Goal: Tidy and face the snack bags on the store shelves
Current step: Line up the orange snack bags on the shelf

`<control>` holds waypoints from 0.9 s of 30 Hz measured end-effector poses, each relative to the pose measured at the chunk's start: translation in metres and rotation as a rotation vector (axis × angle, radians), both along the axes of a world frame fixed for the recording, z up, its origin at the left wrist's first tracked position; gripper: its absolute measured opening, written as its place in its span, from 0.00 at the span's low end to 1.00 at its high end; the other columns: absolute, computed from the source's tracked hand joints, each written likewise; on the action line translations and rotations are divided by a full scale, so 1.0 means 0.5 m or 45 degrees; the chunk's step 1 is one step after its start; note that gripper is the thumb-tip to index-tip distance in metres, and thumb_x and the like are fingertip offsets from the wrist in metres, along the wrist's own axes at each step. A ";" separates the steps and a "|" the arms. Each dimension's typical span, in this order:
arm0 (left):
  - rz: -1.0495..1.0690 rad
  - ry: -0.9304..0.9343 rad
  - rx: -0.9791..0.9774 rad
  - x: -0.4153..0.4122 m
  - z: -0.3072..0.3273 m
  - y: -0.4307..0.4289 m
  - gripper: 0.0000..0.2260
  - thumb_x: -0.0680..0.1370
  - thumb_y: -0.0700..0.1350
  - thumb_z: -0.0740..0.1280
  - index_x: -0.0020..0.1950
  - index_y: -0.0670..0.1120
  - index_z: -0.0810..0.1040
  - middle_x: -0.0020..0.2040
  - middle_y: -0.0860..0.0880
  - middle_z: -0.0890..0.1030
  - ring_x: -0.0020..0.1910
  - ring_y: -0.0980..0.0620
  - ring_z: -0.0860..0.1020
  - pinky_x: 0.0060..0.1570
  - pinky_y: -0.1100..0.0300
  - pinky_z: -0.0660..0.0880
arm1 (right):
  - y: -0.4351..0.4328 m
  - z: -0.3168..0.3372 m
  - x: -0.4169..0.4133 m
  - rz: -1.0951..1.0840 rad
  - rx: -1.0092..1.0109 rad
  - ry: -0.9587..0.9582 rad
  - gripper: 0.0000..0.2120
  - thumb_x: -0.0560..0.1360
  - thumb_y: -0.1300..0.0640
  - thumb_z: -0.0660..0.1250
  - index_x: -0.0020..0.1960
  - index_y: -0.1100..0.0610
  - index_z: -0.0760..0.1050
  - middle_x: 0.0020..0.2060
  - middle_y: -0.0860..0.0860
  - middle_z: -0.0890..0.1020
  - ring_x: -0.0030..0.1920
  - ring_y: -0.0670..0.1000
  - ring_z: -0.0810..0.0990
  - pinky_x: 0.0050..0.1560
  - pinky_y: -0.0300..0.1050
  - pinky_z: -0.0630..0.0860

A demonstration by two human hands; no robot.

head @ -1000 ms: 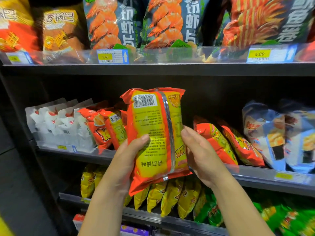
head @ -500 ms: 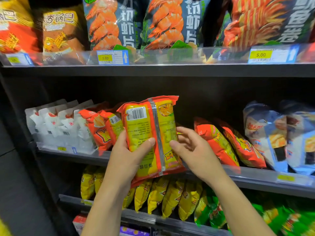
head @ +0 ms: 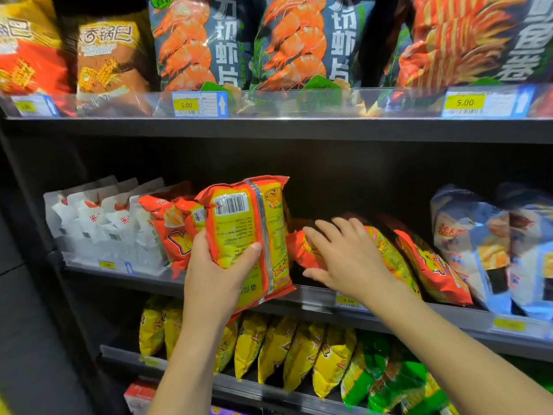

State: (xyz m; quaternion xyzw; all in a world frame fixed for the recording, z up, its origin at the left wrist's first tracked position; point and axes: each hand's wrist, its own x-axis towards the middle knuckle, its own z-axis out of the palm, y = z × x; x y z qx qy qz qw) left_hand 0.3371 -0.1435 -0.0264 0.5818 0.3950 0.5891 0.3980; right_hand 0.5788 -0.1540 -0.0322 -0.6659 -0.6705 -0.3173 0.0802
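Two hands are seen at the middle shelf (head: 329, 299). Near its left end, a few orange bags (head: 170, 235) are stood upright. Just right of them, one bag (head: 248, 232) is held by the left hand (head: 220, 274), with the thumb laid across its back and the other fingers hidden behind it. Its long side is kept up and down, its bar code is turned outward, and its bottom is hung over the front edge of the shelf.

A dark gap is left on the shelf just right of the bag and behind it. The right hand (head: 344, 259) is reached into that gap, flat and wide, with nothing held. Its fingers seem to be laid on the leaning bags (head: 398, 265) there.

The left hand is judged the nearer one to fill the gap, and the bag would need to be turned face out first.

Half a second ago the bag was held by both hands. Now it has been let go by the right hand, which has been moved to the right.
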 end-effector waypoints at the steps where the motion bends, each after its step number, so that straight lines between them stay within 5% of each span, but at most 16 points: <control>1: 0.007 0.010 0.001 0.002 -0.001 0.001 0.26 0.74 0.55 0.78 0.69 0.60 0.74 0.57 0.60 0.83 0.55 0.59 0.83 0.53 0.52 0.83 | 0.007 -0.002 -0.002 -0.019 -0.022 -0.036 0.41 0.71 0.29 0.70 0.76 0.52 0.72 0.70 0.56 0.79 0.68 0.64 0.77 0.69 0.64 0.72; 6: 0.019 0.047 0.024 0.010 -0.006 0.009 0.28 0.74 0.55 0.78 0.72 0.59 0.72 0.60 0.60 0.81 0.58 0.58 0.82 0.50 0.59 0.81 | 0.028 -0.011 -0.011 -0.060 -0.082 -0.089 0.40 0.75 0.32 0.69 0.80 0.51 0.65 0.73 0.55 0.76 0.67 0.62 0.78 0.68 0.61 0.71; 13: 0.019 0.060 0.034 0.021 -0.011 0.011 0.26 0.74 0.56 0.78 0.69 0.61 0.73 0.57 0.62 0.82 0.53 0.66 0.82 0.50 0.60 0.82 | 0.039 -0.027 -0.005 -0.069 0.044 -0.112 0.33 0.68 0.47 0.82 0.69 0.55 0.79 0.58 0.57 0.85 0.48 0.61 0.85 0.51 0.57 0.79; 19: 0.030 0.089 0.069 0.051 -0.004 0.013 0.24 0.74 0.56 0.77 0.68 0.61 0.73 0.55 0.63 0.81 0.52 0.72 0.79 0.45 0.66 0.78 | 0.011 -0.013 0.035 -0.103 0.229 -0.050 0.29 0.70 0.51 0.81 0.67 0.57 0.78 0.53 0.56 0.85 0.46 0.61 0.84 0.47 0.56 0.77; 27: 0.037 0.111 0.120 0.152 -0.001 0.018 0.27 0.75 0.57 0.77 0.71 0.57 0.71 0.58 0.61 0.80 0.55 0.61 0.81 0.49 0.63 0.81 | -0.051 0.013 0.114 -0.228 0.427 0.083 0.26 0.69 0.50 0.80 0.63 0.58 0.79 0.45 0.55 0.86 0.43 0.60 0.85 0.45 0.54 0.77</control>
